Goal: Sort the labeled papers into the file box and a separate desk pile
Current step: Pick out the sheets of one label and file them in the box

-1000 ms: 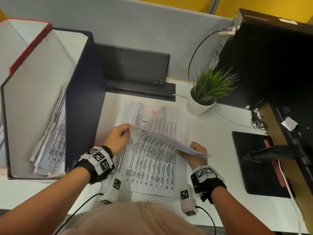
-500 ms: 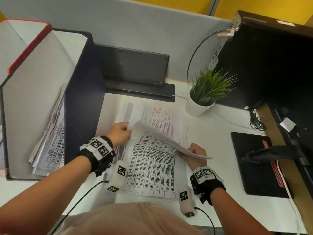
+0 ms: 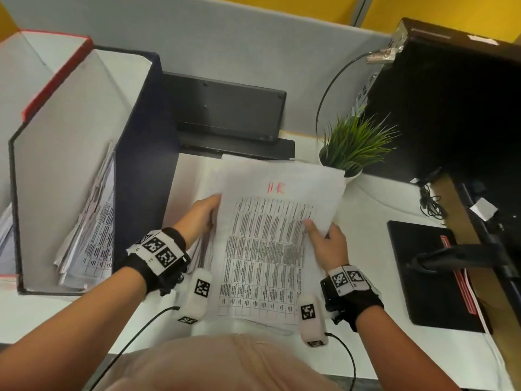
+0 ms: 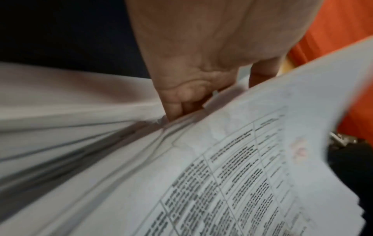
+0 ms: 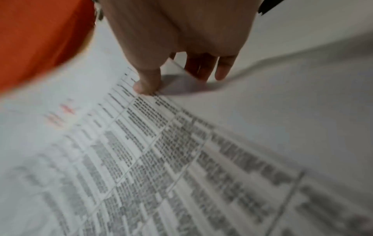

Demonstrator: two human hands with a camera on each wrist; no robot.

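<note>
A printed table sheet [image 3: 267,235] with a red handwritten label at its top is held face up over the desk stack [image 3: 207,176]. My right hand [image 3: 324,238] pinches its right edge, thumb [image 5: 145,86] on top and fingers [image 5: 201,70] underneath. My left hand [image 3: 201,213] grips the left edge, with its curled fingers [image 4: 181,103] against the paper edges. The navy file box [image 3: 141,165] stands to the left and holds several leaning papers [image 3: 95,230].
A potted plant [image 3: 349,148] stands just behind the sheet's right corner. A black keyboard [image 3: 225,114] leans on the partition. A monitor [image 3: 451,94] and a black pad [image 3: 428,277] are on the right. A red-edged box [image 3: 56,77] sits behind the navy one.
The sheet that my right hand was lifting edge-on has swung up flat and face up. My left hand has moved from the stack to the sheet's left edge.
</note>
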